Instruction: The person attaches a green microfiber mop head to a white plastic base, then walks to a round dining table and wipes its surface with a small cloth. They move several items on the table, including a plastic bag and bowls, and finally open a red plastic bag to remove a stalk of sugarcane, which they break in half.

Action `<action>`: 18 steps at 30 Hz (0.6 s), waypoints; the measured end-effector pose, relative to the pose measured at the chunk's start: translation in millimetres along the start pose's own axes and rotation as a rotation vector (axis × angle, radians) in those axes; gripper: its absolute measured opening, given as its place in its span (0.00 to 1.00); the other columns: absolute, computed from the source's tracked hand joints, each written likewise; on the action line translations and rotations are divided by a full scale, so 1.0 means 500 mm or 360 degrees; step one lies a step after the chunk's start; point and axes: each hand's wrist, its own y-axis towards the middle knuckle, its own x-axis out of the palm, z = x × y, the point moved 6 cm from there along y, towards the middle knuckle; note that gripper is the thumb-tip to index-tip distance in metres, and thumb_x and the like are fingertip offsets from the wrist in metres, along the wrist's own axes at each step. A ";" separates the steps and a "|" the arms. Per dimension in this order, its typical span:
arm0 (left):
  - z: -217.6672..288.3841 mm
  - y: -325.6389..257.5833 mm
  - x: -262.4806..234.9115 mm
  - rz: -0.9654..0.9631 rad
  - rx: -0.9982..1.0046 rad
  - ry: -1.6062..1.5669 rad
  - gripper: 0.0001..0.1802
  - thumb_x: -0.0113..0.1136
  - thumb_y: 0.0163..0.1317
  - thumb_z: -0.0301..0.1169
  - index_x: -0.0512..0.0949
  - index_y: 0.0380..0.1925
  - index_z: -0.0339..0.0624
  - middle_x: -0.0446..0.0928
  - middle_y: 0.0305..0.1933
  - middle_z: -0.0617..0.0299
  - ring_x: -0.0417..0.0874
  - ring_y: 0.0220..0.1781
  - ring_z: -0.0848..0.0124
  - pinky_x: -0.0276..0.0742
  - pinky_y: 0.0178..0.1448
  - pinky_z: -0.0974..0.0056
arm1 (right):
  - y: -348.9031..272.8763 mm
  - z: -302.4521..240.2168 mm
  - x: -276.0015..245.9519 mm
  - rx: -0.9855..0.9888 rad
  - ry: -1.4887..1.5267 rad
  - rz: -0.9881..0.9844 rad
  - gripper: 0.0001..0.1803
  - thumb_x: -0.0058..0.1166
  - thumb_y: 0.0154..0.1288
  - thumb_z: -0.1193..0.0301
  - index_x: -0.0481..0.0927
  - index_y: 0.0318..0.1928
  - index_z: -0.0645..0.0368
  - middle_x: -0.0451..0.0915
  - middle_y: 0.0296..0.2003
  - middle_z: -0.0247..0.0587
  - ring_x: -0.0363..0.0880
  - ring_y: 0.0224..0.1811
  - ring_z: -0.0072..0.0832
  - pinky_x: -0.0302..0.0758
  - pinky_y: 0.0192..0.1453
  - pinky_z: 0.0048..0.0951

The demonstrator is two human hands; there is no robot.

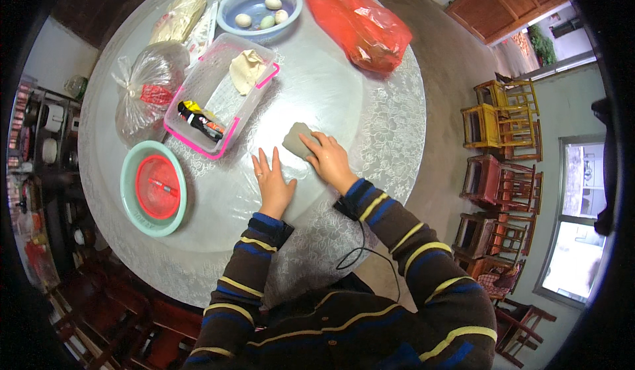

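A folded grey-green cloth (296,139) lies on the round table, which has a clear cover over a silvery floral cloth. My right hand (329,159) grips the near right side of this cloth, pressing it to the tabletop. To the left of it, my left hand (271,183) rests on the table with fingers spread, holding nothing; a ring shows on one finger. Beyond my left hand stands a clear plastic box (218,92) with pink clips. Inside it are a cream cloth (247,72) and a black and yellow packet (200,121).
A pale green basin (127,188) holding a red basin (159,201) sits at the left. Farther back are a blue basin (228,6) with several eggs, a red plastic bag (360,26) and a knotted clear bag (142,115). Wooden chairs (499,128) line the right wall.
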 end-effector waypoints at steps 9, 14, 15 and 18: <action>0.016 0.049 0.016 -0.0173 0.0000 0.0362 0.70 0.87 0.32 0.41 0.55 0.77 0.51 0.41 0.81 0.38 0.39 0.81 0.33 0.46 0.77 0.31 | 0.240 0.100 -0.017 0.0014 -0.0134 0.0233 0.33 0.66 0.55 0.71 0.78 0.64 0.41 0.79 0.54 0.41 0.79 0.48 0.44 0.80 0.49 0.41; 0.016 0.048 0.018 -0.0226 -0.0027 0.0358 0.71 0.87 0.31 0.41 0.53 0.78 0.54 0.37 0.82 0.39 0.38 0.81 0.32 0.44 0.75 0.27 | 0.363 0.170 -0.026 0.0072 -0.0243 0.0337 0.31 0.66 0.55 0.70 0.79 0.62 0.39 0.81 0.51 0.39 0.80 0.47 0.45 0.81 0.45 0.43; 0.017 0.048 0.018 -0.0238 -0.0023 0.0360 0.71 0.87 0.31 0.41 0.53 0.78 0.54 0.37 0.82 0.39 0.38 0.81 0.32 0.44 0.75 0.27 | 0.385 0.184 -0.028 0.0098 -0.0267 0.0346 0.31 0.66 0.56 0.69 0.79 0.62 0.39 0.81 0.51 0.39 0.80 0.47 0.45 0.81 0.47 0.42; 0.020 0.048 0.013 -0.0235 -0.0006 0.0320 0.71 0.86 0.32 0.40 0.53 0.78 0.53 0.37 0.82 0.39 0.36 0.81 0.32 0.43 0.76 0.27 | 0.445 0.227 -0.031 0.0243 -0.0329 0.0302 0.29 0.65 0.58 0.69 0.80 0.62 0.38 0.82 0.51 0.37 0.81 0.49 0.45 0.80 0.49 0.42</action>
